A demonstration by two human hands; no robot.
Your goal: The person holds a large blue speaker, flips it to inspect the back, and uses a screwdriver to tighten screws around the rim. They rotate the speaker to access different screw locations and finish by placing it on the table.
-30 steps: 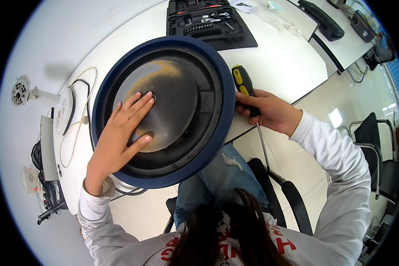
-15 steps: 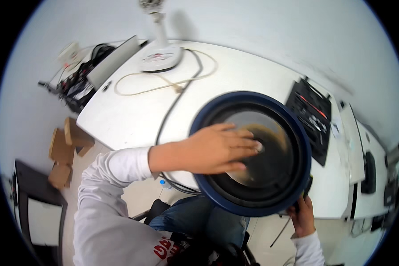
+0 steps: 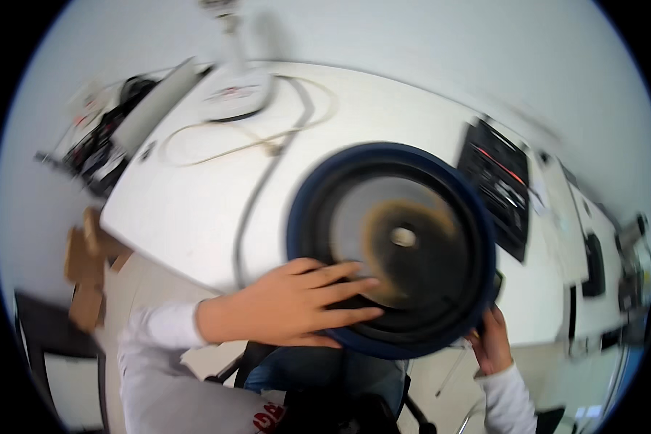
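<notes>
A round, bowl-like appliance part (image 3: 394,150) with a dark blue rim and black inner wall is tilted up in front of me above my lap. Inside it lies a grey metal disc (image 3: 351,217) with a brown-black scorched patch and a pale round centre piece (image 3: 403,236). My left hand (image 3: 296,304) reaches over the lower left rim, fingers spread, the tips over the disc's lower edge. At the lower right rim my right hand (image 3: 493,343) is closed round what looks like a screwdriver (image 3: 498,286), its yellow-black handle above and thin shaft below. That hand's fingers are partly hidden by the rim.
The white table (image 3: 188,195) carries a white stand (image 3: 235,98) with a beige cord and a grey cable (image 3: 256,192). An open black tool case (image 3: 495,184) lies right of the blue rim. Cardboard (image 3: 85,267) and a chair (image 3: 65,362) stand at left.
My left hand has drawn back from the disc's centre to its lower left edge, uncovering the pale centre piece. The view has shifted, with blur; my right hand stays by the lower right rim.
</notes>
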